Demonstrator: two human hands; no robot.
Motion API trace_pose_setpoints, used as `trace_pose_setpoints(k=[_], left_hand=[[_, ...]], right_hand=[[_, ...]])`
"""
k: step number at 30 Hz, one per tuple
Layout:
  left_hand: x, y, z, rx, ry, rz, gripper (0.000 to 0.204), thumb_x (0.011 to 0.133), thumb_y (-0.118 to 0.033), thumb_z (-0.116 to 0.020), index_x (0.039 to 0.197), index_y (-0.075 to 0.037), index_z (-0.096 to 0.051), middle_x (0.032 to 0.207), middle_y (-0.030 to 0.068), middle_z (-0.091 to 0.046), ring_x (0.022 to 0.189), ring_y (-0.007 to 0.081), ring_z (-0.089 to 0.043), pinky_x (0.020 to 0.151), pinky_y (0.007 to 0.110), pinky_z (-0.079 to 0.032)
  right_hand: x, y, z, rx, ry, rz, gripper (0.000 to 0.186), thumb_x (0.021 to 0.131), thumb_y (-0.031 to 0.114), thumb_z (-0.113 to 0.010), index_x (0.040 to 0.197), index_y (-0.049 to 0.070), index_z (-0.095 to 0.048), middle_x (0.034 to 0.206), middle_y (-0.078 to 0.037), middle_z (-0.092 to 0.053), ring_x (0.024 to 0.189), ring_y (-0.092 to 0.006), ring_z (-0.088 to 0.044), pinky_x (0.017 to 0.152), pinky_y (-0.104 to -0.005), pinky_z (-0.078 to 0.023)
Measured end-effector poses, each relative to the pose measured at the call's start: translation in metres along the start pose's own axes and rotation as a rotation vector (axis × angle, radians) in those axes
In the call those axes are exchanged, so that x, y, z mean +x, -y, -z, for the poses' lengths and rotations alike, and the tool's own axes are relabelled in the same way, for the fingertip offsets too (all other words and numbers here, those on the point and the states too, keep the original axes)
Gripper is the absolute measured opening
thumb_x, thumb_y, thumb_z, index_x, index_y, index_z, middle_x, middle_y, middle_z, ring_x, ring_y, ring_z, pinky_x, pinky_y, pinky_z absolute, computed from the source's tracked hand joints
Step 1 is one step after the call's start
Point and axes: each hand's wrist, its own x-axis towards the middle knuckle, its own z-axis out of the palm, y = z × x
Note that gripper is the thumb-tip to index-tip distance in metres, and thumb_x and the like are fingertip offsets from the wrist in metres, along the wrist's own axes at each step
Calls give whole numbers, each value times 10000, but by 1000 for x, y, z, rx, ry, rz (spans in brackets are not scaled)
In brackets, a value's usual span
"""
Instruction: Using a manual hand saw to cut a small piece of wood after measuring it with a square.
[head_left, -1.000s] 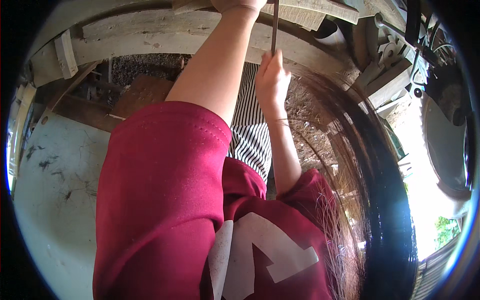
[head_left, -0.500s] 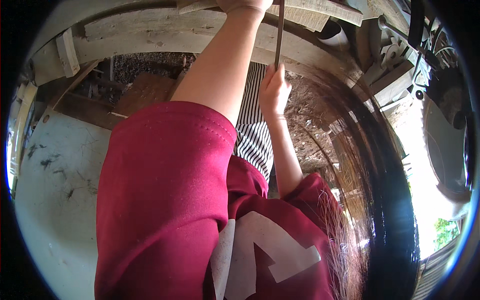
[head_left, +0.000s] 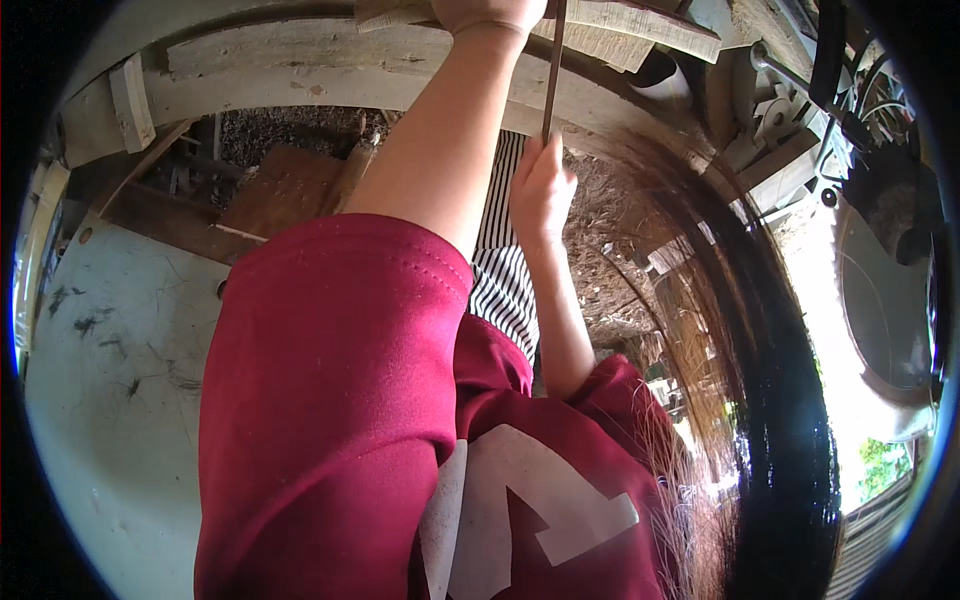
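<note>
Nearest the view, a dark red shirt (head_left: 330,380) with a pale printed shape fills the lower middle, and long dark hair (head_left: 775,400) hangs down the right side. The hair is best tied back, since its strands are hung not far from the right arm and could be drawn into the work.

Past the shirt, striped trousers (head_left: 500,270) are seen between the two forearms. The right hand (head_left: 542,195) is closed, its fingers and thumb wrapped around the lower end of a thin dark bar (head_left: 554,75). The bar is held almost upright in the picture, and is carried up past the front of a long wooden beam (head_left: 330,95) and out through the top edge. For good control, the bar should be held in line with the right wrist, with a firm but unstrained grip, and any twisting should be avoided.

The left hand (head_left: 490,12) is cut off at the top edge, just beside the bar; because its fingers are out of view, it cannot be told how far it is opened or whether anything is gripped by it. Its fingers would be best placed clear of the bar's path.

Farther out, a loose board (head_left: 640,22) is laid by the beam, and a metal tube (head_left: 662,85) is lodged near it. These are best left undisturbed, so that the bar is not knocked. A pale panel (head_left: 110,370) with dark scraps is seen at the left.
</note>
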Motion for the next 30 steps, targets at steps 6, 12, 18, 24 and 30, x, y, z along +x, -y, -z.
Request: trace_pose_setpoints(k=[6,12,18,24,30], left_hand=[[-1,2,-1,15,-6,-26,62,697,-96,-505,749,-97,-538,626,83,-573,617,241,-547,619,370,-389],[-1,2,-1,6,63,25,78,695,-97,-506,761,-91,-547,629,85,-576,619,242,-548,627,365,-388],[1,-2,0,-28,34,-5,66,696,-93,-506,745,-90,-551,625,86,-579,609,246,-549,621,369,-392],[-2,-4,1,1,50,7,63,696,-90,-508,744,-85,-549,622,99,-578,603,258,-553,629,382,-406],[-1,1,-3,11,-42,-17,81,707,-96,-494,772,-81,-541,637,105,-582,618,269,-557,642,398,-410]], right_hand=[[64,25,3,22,141,-168,188,893,143,-405,867,-27,-481,552,-134,-559,447,-245,-570,420,-327,-444],[-22,10,16,-86,115,-164,217,894,171,-421,851,-32,-484,515,-106,-557,396,-207,-564,336,-294,-420],[41,2,-9,149,83,-214,194,893,168,-410,812,-2,-455,634,-173,-576,547,-306,-585,439,-375,-426],[36,16,2,129,66,-203,179,883,164,-430,793,10,-452,621,-178,-565,549,-324,-573,482,-380,-439],[-71,-8,22,-29,184,-236,210,885,183,-450,928,-7,-527,447,-116,-466,344,-205,-470,360,-313,-373]])
